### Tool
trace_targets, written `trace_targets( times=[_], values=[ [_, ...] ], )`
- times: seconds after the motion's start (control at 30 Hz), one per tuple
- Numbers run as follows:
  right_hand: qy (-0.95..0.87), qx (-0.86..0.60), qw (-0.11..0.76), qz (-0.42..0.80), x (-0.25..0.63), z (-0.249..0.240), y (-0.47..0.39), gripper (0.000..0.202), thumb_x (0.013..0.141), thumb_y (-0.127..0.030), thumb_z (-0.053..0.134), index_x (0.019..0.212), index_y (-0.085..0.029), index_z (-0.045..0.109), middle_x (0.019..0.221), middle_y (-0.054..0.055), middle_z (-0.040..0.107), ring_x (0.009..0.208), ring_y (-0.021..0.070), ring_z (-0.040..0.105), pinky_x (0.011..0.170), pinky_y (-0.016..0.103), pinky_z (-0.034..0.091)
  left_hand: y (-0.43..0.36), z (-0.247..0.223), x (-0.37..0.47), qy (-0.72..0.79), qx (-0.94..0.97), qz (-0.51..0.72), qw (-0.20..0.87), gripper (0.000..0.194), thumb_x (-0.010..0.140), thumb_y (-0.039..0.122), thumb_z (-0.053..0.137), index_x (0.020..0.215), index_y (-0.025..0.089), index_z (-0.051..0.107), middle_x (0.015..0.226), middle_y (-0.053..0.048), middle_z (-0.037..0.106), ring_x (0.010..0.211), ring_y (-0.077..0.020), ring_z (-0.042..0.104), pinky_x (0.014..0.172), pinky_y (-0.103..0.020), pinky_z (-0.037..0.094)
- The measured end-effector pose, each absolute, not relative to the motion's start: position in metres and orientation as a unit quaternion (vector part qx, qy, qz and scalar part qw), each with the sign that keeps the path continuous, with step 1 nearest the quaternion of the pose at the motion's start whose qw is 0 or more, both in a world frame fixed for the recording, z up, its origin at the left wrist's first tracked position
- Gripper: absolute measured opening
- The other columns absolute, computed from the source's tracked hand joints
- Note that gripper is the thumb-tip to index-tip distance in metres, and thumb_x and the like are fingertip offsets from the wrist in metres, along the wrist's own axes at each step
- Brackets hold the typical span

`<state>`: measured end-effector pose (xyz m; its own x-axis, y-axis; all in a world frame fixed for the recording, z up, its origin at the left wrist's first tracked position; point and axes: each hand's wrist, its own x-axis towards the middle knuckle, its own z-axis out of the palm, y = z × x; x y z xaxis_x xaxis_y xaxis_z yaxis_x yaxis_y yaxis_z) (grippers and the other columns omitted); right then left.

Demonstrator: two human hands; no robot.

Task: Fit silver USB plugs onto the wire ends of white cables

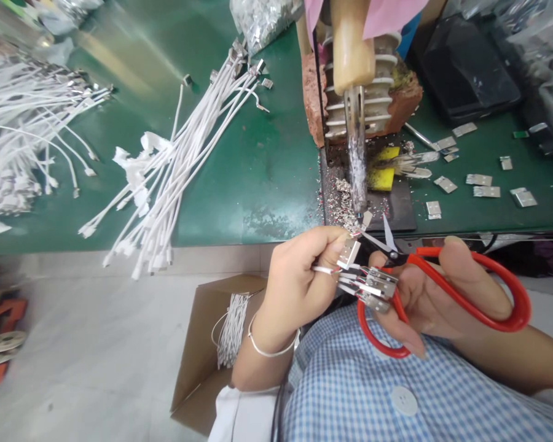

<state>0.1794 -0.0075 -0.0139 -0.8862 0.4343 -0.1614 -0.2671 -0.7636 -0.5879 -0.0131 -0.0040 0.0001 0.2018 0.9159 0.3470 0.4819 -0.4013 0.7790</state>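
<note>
**Connector pinched at the iron's tip, scissors in the other hand**

While my left hand [299, 276] pinches a small metal connector [349, 252] between thumb and forefinger, its white cable [325, 269] runs back across my palm, so the shell stands up just under the tip of the soldering iron [357, 166]. I judge that I hold it this high and this near so that the end meets the hot tip without my fingers touching it. A few more metal shells [373, 288] lie bunched between my two hands, seemingly kept there for a short reach.

My right hand [442, 294] is closed through the loops of the red-handled scissors [470, 288], thumb in the upper loop and fingers curled in the lower, the blades slightly parted and pointing toward the connector.

The iron rests tip-down on a brick stand [408, 98] at the near edge of the green table [258, 159], over a dark plate strewn with solder scraps, a yellow sponge [380, 175] beside it. Loose metal shells [483, 184] lie scattered toward the table's right edge. A sheaf of white cables [166, 178] fans across the middle and overhangs the near edge; a larger pile [23, 135] sits at the left edge. Below, a cardboard box [207, 344] holds more cables.
</note>
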Motion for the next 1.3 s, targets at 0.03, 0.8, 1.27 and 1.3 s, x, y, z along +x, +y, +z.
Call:
trace_targets(
  times=[0.03, 0.8, 1.27, 1.3],
  values=[
    [-0.3, -0.139, 0.187, 0.925, 0.179, -0.015, -0.007, 0.078, 0.08, -0.089, 0.03, 0.078, -0.017, 0.059, 0.05, -0.003, 0.047, 0.041, 0.0097, 0.03, 0.042, 0.024, 0.017, -0.004, 0.001, -0.013, 0.477, 0.73, 0.413, 0.261, 0.013, 0.096, 0.015, 0.055, 0.089, 0.018, 0.066, 0.075, 0.0, 0.072, 0.064, -0.0095, 0.064, 0.061, -0.02, 0.052],
    [-0.372, -0.18, 0.27, 0.87, 0.174, -0.031, -0.02, 0.061, 0.087, -0.081, 0.034, 0.097, -0.021, 0.039, 0.072, 0.001, 0.059, 0.062, 0.0128, 0.051, 0.059, 0.025, 0.038, -0.001, 0.005, -0.016, 0.475, 0.745, 0.403, 0.239, 0.013, 0.092, 0.008, 0.059, 0.088, 0.018, 0.066, 0.074, 0.002, 0.071, 0.061, -0.0074, 0.062, 0.058, -0.016, 0.05],
    [-0.403, -0.188, 0.255, 0.858, 0.177, -0.023, -0.016, 0.063, 0.089, -0.079, 0.033, 0.104, -0.018, 0.044, 0.072, 0.001, 0.057, 0.06, 0.0116, 0.042, 0.057, 0.025, 0.032, -0.002, 0.008, -0.017, 0.476, 0.755, 0.392, 0.224, 0.012, 0.093, 0.01, 0.058, 0.088, 0.018, 0.066, 0.074, 0.001, 0.071, 0.062, -0.0074, 0.063, 0.057, -0.016, 0.049],
    [-0.405, -0.186, 0.257, 0.857, 0.178, -0.023, -0.015, 0.063, 0.089, -0.078, 0.035, 0.104, -0.018, 0.044, 0.072, 0.001, 0.057, 0.061, 0.0116, 0.042, 0.057, 0.025, 0.032, -0.002, 0.008, -0.018, 0.477, 0.754, 0.392, 0.224, 0.012, 0.093, 0.01, 0.058, 0.088, 0.018, 0.067, 0.073, 0.002, 0.071, 0.061, -0.0074, 0.063, 0.057, -0.016, 0.049]
  ],
)
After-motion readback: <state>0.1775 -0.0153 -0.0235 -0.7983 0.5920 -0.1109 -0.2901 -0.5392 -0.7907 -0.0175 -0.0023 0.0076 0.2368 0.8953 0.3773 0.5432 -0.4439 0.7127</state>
